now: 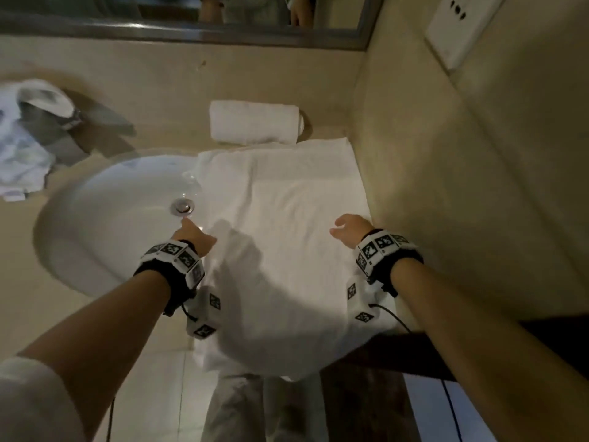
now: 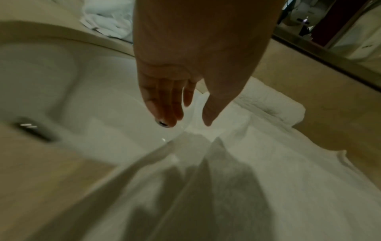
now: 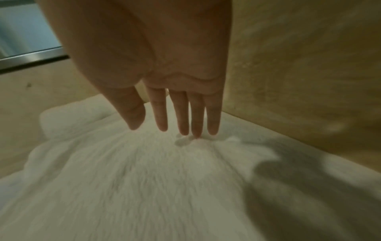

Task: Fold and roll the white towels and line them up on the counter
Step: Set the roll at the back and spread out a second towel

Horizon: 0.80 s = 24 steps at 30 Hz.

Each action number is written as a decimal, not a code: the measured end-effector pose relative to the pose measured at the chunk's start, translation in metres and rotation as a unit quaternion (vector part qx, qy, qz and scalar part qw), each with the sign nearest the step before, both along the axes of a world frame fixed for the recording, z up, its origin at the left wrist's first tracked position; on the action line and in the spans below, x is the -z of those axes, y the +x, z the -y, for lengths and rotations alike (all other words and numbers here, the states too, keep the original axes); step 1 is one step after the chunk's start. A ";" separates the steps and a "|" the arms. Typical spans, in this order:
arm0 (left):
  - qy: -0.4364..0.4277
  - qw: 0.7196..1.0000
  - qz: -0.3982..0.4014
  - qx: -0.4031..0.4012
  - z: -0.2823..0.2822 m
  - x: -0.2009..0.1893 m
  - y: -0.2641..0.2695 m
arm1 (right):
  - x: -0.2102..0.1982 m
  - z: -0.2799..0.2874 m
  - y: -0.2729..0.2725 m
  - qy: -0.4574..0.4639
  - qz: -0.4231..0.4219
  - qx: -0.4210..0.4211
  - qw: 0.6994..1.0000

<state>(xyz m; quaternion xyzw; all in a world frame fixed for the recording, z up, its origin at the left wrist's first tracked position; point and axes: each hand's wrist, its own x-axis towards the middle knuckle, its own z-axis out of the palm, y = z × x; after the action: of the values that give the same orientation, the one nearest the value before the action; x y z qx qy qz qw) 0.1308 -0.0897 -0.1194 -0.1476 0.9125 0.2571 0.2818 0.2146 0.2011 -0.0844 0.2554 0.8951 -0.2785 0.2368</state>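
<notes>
Head view only: rolled towel (image 1: 253, 122) at the back of the table (image 1: 105, 74), crumpled pile (image 1: 22, 161) far left. Flat towel (image 1: 287, 218) spans table and sink (image 1: 105, 218) edge. Right wrist view: right hand (image 3: 164, 81) grip wide, fingertips (image 3: 196, 135) touching flat towel. Left hand (image 2: 185, 73) grip wide, holding nothing, at the towel's left edge.

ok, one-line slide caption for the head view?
Both open hands, left hand and right hand, over flat white towel beside sink; rolled towel behind.
</notes>
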 end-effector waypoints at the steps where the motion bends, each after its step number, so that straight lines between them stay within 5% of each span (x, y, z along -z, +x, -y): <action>1: -0.005 1.000 0.017 -0.010 0.006 0.003 0.014 | 0.001 0.005 0.012 0.016 0.013 -0.015 1.000; 11: -0.024 0.997 0.070 -0.012 0.041 0.007 0.098 | 0.022 0.040 0.077 0.099 0.045 0.009 0.994; 15: 0.044 0.998 0.052 -0.013 0.038 0.007 0.117 | 0.024 0.048 0.080 0.101 0.095 0.017 0.990; 19: 0.147 0.984 0.025 -0.096 0.046 0.006 0.131 | 0.032 0.051 0.090 0.134 0.113 -0.002 0.985; 24: 0.176 0.974 -0.006 -0.140 0.093 0.002 0.126 | 0.038 0.049 0.097 0.133 0.109 0.013 0.985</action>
<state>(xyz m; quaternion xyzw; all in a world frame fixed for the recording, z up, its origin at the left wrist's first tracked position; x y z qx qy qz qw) 0.2570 -0.1825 -0.1217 -0.2209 0.8249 0.4512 0.2591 0.3116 0.1522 -0.1223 0.3252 0.8896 -0.1303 0.2930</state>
